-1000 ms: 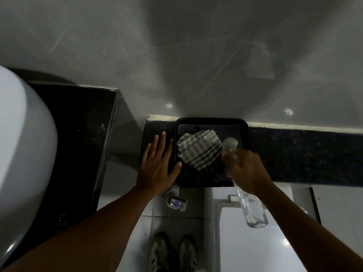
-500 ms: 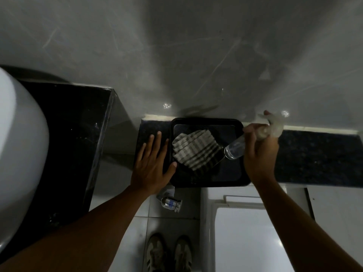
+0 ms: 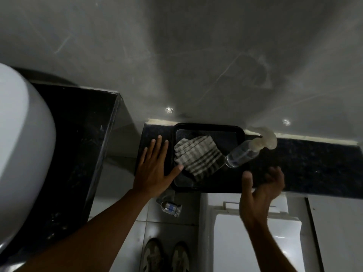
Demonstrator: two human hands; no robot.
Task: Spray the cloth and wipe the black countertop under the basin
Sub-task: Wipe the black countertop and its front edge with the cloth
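A striped grey-and-white cloth (image 3: 197,157) lies folded in a black tray (image 3: 208,127) on a dark ledge. A clear spray bottle (image 3: 243,155) with a pale trigger head lies tilted across the tray's right rim and the ledge, with no hand on it. My left hand (image 3: 154,169) rests flat on the tray's left edge, fingers spread, thumb touching the cloth. My right hand (image 3: 260,190) hovers just below the bottle, fingers apart, holding nothing. The black countertop (image 3: 78,138) sits at left under the white basin (image 3: 21,154).
A dark speckled ledge (image 3: 314,165) runs right along the grey wall. A small glass bottle (image 3: 170,207) lies on the tiled floor below the tray. A white toilet cistern (image 3: 255,238) stands below my right hand. My shoes (image 3: 167,256) show at the bottom.
My right hand carried the spray bottle up to the right of the tray, laid it down on the rim and ledge, let go and drew back. My left hand stayed put.
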